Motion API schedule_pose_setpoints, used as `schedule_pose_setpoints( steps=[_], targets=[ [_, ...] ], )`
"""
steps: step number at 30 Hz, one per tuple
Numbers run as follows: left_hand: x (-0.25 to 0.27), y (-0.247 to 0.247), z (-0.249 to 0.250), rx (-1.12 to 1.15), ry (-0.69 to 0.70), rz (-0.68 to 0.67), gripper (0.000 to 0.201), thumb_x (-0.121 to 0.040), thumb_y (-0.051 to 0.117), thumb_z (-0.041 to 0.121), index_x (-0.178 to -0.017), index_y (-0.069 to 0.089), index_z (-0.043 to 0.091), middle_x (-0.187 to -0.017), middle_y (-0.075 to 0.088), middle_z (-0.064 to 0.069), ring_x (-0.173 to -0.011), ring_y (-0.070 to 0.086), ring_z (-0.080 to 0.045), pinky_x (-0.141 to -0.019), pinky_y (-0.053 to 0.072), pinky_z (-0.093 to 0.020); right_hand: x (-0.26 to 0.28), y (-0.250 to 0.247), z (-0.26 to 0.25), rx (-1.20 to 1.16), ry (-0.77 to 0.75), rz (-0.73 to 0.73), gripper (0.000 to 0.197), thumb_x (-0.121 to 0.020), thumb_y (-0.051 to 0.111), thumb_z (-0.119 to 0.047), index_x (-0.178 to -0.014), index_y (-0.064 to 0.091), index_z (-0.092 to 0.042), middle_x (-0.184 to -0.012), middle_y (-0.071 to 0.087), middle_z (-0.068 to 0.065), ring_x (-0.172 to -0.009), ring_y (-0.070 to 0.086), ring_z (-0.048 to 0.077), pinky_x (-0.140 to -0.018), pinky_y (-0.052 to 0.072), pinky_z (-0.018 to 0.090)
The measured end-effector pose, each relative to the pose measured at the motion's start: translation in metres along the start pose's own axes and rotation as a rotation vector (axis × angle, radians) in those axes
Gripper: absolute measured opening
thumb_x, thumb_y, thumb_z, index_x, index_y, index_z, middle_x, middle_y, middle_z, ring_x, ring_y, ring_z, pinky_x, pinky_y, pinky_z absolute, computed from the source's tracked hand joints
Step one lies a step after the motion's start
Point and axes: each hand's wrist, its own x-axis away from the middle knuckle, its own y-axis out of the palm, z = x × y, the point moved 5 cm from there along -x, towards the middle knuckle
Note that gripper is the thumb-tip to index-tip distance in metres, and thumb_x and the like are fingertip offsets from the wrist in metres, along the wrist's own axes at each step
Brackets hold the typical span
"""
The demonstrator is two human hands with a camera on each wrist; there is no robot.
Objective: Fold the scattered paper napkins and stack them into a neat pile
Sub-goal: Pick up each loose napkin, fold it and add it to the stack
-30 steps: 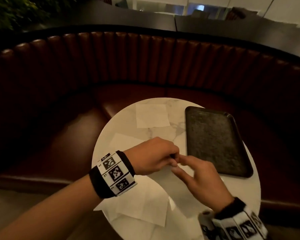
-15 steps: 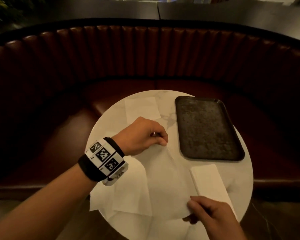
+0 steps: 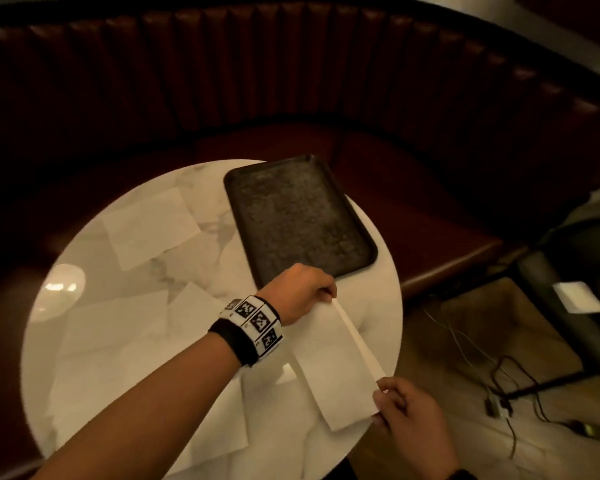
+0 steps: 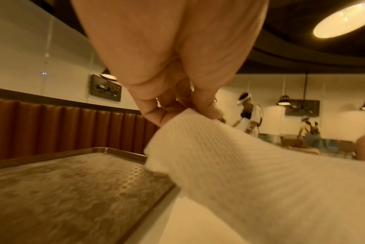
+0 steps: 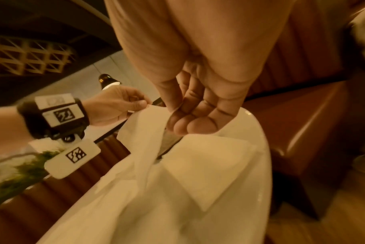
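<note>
A white paper napkin (image 3: 336,368), folded into a long strip, hangs stretched between my two hands over the right edge of the round marble table (image 3: 94,271). My left hand (image 3: 328,294) pinches its far end just in front of the dark tray (image 3: 298,216). My right hand (image 3: 381,393) pinches the near end. The left wrist view shows thumb and fingertip (image 4: 206,112) squeezing the textured napkin (image 4: 239,165). In the right wrist view the held napkin (image 5: 146,140) hangs above a folded napkin (image 5: 208,165) lying on the table. Several unfolded napkins (image 3: 149,226) lie scattered to the left.
The empty tray (image 4: 73,189) takes up the table's far right. A red-brown padded booth bench (image 3: 395,161) curves round behind. Right of the table, cables (image 3: 499,393) run over the floor, and a dark piece of furniture carries a white paper (image 3: 579,296).
My hands drew apart, one to each end of the napkin. They have carried it rightward to the table's right edge by the tray.
</note>
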Motion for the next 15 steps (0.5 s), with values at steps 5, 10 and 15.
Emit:
schedule_pose_setpoints(
  steps=[5,10,15],
  targets=[
    [-0.058,0.043,-0.016,-0.17,-0.047,-0.184,0.008,-0.088,0.064,0.019,-0.094,0.068,0.022,-0.1,0.066,0.001,-0.093,0.062,-0.021,-0.084,0.051,-0.036,-0.031,-0.008,0.023,0.222,0.027,0.017,0.009,-0.091,0.06,-0.022,-0.091,0.056,-0.03,-0.071,0.07,-0.002,-0.07,0.065,0.012,-0.074,0.057,0.035],
    [-0.07,0.079,-0.043,-0.271,-0.047,-0.216,0.016,-0.087,0.06,0.009,-0.094,0.068,0.022,-0.101,0.065,0.003,-0.097,0.061,-0.021,-0.081,0.049,-0.034,-0.058,-0.007,0.031,0.378,0.041,-0.009,0.012,-0.095,0.052,-0.028,-0.107,0.051,-0.029,-0.082,0.063,-0.009,-0.077,0.058,0.006,-0.078,0.052,0.028],
    [-0.066,0.098,-0.054,-0.355,-0.041,-0.242,0.019,-0.096,0.053,0.024,-0.111,0.064,0.019,-0.111,0.058,-0.003,-0.105,0.051,-0.026,-0.083,0.043,-0.037,-0.064,0.0,0.031,0.493,0.056,-0.031,0.018,-0.098,0.043,-0.031,-0.116,0.044,-0.03,-0.09,0.064,-0.001,-0.086,0.057,0.014,-0.08,0.051,0.032]
  ],
)
